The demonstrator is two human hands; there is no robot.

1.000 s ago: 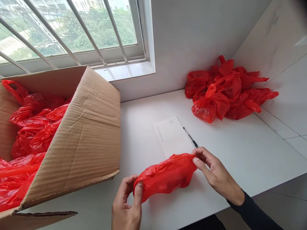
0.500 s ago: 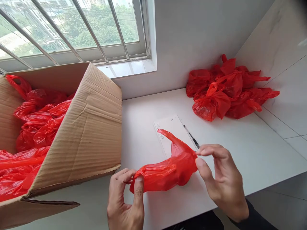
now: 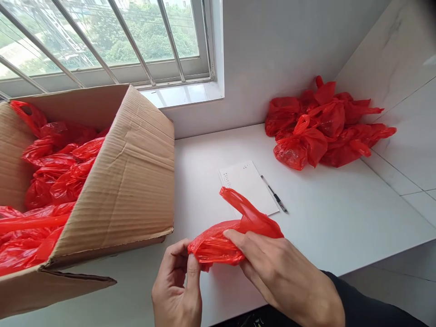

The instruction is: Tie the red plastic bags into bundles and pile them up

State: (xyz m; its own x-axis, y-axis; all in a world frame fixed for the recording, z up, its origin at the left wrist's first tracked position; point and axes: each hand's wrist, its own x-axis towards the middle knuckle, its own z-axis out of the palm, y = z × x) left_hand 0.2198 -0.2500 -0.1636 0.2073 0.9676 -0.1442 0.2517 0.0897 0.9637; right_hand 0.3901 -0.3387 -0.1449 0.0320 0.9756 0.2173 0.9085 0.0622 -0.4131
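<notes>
A red plastic bag [image 3: 218,245] is held between my two hands just above the near part of the white table. My left hand [image 3: 180,281] pinches its left end between thumb and fingers. From the right, my right hand [image 3: 275,263] grips the bag's body, thumb and fingers closed over it; some of its fingertips are hidden behind the plastic. One handle of the bag sticks up toward the upper left, over a sheet of white paper [image 3: 247,184] with small handwriting. What the bag contains cannot be seen.
An open cardboard box [image 3: 136,177] full of crumpled red bags [image 3: 64,168] stands at the left. More red bags [image 3: 320,122] lie piled in the back right corner of the white table [image 3: 327,227]. Beside the paper lies a black pen [image 3: 274,194]. A barred window is behind the box.
My right hand has moved left and turned over, from pinching the bag's right end to gripping its body. The bag is more folded together. My left hand keeps its pinch.
</notes>
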